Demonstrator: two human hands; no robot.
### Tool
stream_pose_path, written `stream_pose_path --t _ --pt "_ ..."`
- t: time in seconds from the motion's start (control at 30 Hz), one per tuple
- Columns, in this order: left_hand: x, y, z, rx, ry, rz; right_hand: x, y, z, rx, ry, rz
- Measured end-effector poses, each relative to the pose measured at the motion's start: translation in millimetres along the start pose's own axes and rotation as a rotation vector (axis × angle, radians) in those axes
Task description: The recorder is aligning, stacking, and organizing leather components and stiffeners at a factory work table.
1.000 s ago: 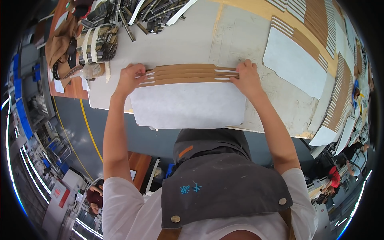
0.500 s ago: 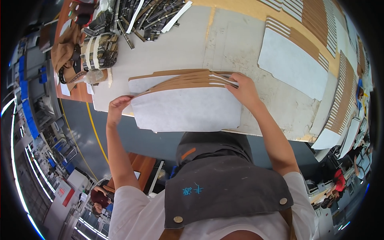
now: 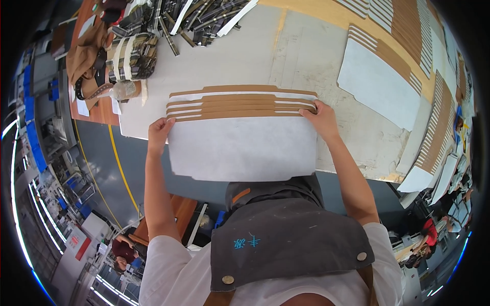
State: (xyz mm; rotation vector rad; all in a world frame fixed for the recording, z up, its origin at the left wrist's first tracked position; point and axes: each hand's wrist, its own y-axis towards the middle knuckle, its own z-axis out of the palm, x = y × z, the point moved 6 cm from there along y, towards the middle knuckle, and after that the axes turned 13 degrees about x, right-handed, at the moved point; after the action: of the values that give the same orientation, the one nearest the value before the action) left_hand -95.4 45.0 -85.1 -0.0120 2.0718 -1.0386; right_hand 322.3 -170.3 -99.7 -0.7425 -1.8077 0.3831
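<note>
A broad, pale grey worktable with a scuffed, stained surface (image 3: 224, 61) spreads before the person, who wears a dark grey cloth apron (image 3: 291, 234) over a white short-sleeved top. Centred at the table's near edge is a stack of wide, flat white panels with brown upper borders (image 3: 242, 148); its lower part reaches past that edge, just above the apron. The brown borders lie in steps, one behind another, with narrow white strips showing at both ends, and the farthest border stands apart from the others behind a broader white band. To the right, well apart, a similar fanned stack of white, brown-bordered panels (image 3: 377, 86) lies slantwise on the table. At the far left of the tabletop, a loose heap of thin dark plaid strips (image 3: 204, 20) sits near a squat plaid fabric bundle bound with cream bands (image 3: 131, 57). The person's bare right hand (image 3: 322, 118) grips the stack's upper right corner, thumb on top and fingers around the edge. The bare left hand (image 3: 161, 131) pinches the upper left edge, thumb uppermost, its fingers curled and partly hidden. Smallest are two round brass-coloured metal snaps (image 3: 228, 280) at the apron's corners.
</note>
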Motion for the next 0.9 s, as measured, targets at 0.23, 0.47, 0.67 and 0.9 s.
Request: stream_pose_path --t 0.23,0.47,0.67,0.9 --pt "10.8 8.1 -5.0 -0.036 -0.036 0.082 -5.0 -2.0 0.1 -0.003 -0.024 0.058" --pt "-6.1 9.1 3.2 -0.122 0.232 0.065 21.0 -6.5 1.5 -0.134 -0.417 -0.043" --pt "-21.9 6.5 4.2 -0.290 0.332 0.343 29.8 -15.3 2.4 -0.259 -0.501 -0.129" --pt "-42.5 14.5 15.1 -0.263 0.353 0.200 32.2 -13.6 -4.3 -0.300 -0.569 -0.089"
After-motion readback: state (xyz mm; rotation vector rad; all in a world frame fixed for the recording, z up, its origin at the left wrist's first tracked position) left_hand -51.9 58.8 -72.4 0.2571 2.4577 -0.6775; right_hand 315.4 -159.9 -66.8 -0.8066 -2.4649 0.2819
